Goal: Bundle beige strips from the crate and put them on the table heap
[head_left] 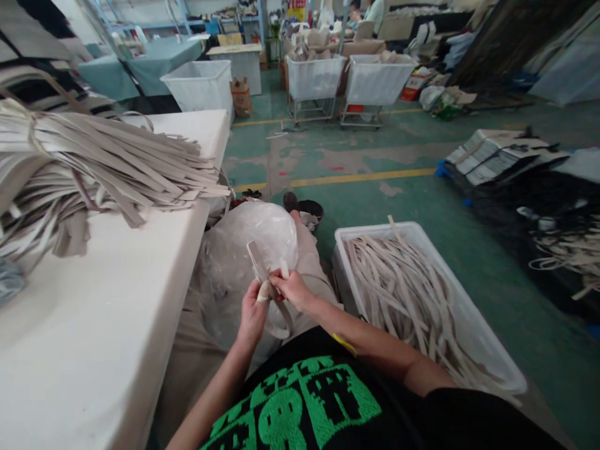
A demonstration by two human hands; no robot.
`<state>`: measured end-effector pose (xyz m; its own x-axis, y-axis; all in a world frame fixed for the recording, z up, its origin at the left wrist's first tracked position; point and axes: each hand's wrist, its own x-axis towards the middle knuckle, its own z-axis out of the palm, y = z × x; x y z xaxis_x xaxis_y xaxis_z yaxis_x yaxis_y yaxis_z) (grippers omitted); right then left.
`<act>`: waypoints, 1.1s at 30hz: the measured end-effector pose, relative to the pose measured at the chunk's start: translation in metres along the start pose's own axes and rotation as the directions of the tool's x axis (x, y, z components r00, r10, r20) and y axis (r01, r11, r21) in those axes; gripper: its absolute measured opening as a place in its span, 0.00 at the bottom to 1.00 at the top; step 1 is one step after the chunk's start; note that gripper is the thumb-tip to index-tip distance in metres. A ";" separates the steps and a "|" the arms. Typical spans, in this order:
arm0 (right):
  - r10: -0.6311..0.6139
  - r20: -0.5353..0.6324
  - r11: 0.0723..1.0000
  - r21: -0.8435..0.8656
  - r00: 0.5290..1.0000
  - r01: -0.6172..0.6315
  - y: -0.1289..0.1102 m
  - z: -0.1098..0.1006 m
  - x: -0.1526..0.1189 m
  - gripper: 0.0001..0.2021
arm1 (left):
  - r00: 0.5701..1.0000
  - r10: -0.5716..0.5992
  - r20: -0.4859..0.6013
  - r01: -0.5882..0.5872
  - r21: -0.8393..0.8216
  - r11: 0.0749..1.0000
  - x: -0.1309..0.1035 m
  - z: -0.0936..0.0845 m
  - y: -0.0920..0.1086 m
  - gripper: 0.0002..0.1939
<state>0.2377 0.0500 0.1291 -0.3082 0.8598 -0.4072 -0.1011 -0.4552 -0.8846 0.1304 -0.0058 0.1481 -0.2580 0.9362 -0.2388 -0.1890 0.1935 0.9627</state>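
Over my lap, my left hand is closed on a beige fabric strip, with a light wrapping around its thumb. The strip's flat upper end stands above the hand, and its lower part curls in a loop below. My right hand pinches the same strip close beside the left one; a pale end pokes up from its fingers. Beneath the hands lies a clear plastic bag across my legs. On my right, a white bin holds many loose strips of the same kind.
At my left, a white table bears tied bundles of beige strips. White tubs on wheeled frames stand farther off, beside an empty-looking white tub. Stacked goods lie on black sheeting at right. Two people sit at the back.
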 end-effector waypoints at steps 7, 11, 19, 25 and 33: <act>-0.319 0.079 0.915 -0.232 0.944 0.329 -0.026 -0.027 -0.003 0.14 | 0.985 0.135 0.107 -0.169 0.455 0.874 0.014 -0.018 0.009 0.15; -0.266 0.214 0.937 -0.174 0.940 0.304 -0.043 -0.040 -0.019 0.17 | 0.942 0.084 0.324 -0.314 0.766 0.561 0.004 -0.028 0.002 0.16; -0.179 0.065 0.926 -0.325 0.982 0.190 -0.060 -0.072 -0.046 0.13 | 0.782 0.205 0.588 -0.623 0.740 0.255 0.007 -0.032 -0.037 0.15; -0.362 -0.193 0.890 -0.362 0.912 0.276 -0.100 -0.147 -0.080 0.13 | 0.841 0.131 0.526 -0.533 0.759 0.373 0.014 -0.037 -0.056 0.23; -0.581 -0.551 0.663 -0.747 0.599 -0.044 -0.108 -0.273 -0.119 0.13 | 0.937 -0.190 0.292 -0.199 0.896 0.396 0.042 -0.093 -0.107 0.36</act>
<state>0.5439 0.0600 0.2108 0.3949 0.9073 0.1447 0.6532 -0.1665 -0.7387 0.0517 -0.0150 0.0231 0.0709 0.9265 -0.3695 0.8259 0.1531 0.5426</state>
